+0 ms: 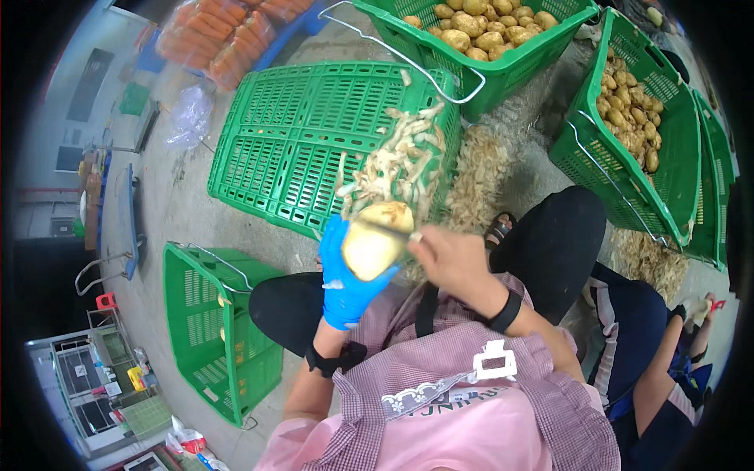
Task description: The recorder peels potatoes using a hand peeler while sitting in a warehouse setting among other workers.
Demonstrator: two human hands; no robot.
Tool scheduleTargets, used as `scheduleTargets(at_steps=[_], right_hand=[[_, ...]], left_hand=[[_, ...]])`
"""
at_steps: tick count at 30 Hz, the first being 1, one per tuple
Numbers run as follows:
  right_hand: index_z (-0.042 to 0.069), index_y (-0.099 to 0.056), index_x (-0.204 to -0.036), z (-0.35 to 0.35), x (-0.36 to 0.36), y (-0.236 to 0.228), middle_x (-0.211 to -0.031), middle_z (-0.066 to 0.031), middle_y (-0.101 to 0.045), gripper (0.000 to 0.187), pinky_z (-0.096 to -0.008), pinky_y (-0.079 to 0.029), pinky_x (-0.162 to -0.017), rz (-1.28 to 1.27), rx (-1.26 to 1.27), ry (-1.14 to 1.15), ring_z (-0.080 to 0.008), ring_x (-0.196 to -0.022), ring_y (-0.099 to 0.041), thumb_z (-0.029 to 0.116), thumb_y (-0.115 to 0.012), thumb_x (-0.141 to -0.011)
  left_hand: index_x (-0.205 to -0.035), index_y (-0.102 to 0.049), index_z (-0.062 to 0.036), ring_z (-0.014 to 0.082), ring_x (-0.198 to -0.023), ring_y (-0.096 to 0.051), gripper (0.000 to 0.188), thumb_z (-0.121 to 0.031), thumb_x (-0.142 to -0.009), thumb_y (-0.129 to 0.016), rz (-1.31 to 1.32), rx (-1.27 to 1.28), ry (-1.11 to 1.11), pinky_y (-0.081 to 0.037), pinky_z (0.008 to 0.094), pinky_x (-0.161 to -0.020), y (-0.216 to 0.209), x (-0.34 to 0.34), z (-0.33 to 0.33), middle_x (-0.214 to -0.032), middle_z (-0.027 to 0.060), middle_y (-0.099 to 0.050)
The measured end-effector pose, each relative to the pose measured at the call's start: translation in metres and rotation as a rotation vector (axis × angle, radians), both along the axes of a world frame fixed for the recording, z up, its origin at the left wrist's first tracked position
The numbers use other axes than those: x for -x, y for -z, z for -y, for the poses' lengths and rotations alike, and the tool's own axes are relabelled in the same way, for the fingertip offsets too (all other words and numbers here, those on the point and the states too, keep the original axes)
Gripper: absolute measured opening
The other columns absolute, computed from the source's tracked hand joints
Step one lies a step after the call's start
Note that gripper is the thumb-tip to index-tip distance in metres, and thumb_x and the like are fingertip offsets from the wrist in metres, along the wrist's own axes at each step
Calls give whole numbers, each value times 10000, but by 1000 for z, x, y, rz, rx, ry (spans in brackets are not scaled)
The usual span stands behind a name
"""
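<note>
Two hands work over an upturned green slotted plastic crate (314,133) scattered with pale potato peelings (397,165). The left hand (345,275), in a blue rubber glove, has its fingers wrapped around a large, partly peeled yellow potato (375,239) held just above the crate's near edge. The bare right hand (452,259) is closed on a small peeler (397,232) laid across the potato's top. Green baskets of unpeeled brown potatoes (479,31) stand beyond. Another person's arm (667,353) shows at right.
</note>
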State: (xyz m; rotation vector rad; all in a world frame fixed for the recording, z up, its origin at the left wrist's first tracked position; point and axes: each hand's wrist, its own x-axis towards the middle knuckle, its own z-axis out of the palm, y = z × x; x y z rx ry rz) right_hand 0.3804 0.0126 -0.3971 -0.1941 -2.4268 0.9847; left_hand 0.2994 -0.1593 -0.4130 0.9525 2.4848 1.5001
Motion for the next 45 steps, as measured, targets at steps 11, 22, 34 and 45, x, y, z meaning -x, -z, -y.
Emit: scheduleTargets(at_steps=[11,22,34,45], right_hand=[[98,-494,-693,-32,2,-1,-504,-94,-514,233,-360,-394,-384,156,-76,175,-272,-443,-525,307,-557,-777],[108,-487,-688,-28,6,-3,-467,-86,-500,269,-360,-397,-377,115,-80,142,-248,-432,-535,353,-530,-787],[97,-502,-718,-6,10,9,-528,-108,-536,281,-376,-417,-414,160,112,88,-288,-498,-556,366,-513,-798],[101,-509,-690,-11,12,6,-492,-98,-526,287,-376,-413,-395,143,-27,129,-275,-433,-538,370,-522,-787]], left_hand=[[-1220,-259,-53,238,-1007,-494,783,-59,-573,-701,20,10,-156,-445,355,-818,34,-4,-8,-1124,158,-449],[-1187,-324,-47,364,-1116,-353,823,-172,-511,-777,-336,83,-103,-316,434,-932,7,5,-25,-1207,192,-347],[-1115,-411,-41,198,-869,-555,583,-77,-602,-686,-130,-97,-124,-471,323,-727,25,17,-23,-992,117,-541],[-1189,-298,-68,352,-1077,-398,815,-69,-515,-754,-218,-37,-108,-359,440,-895,41,14,-16,-1169,178,-370]])
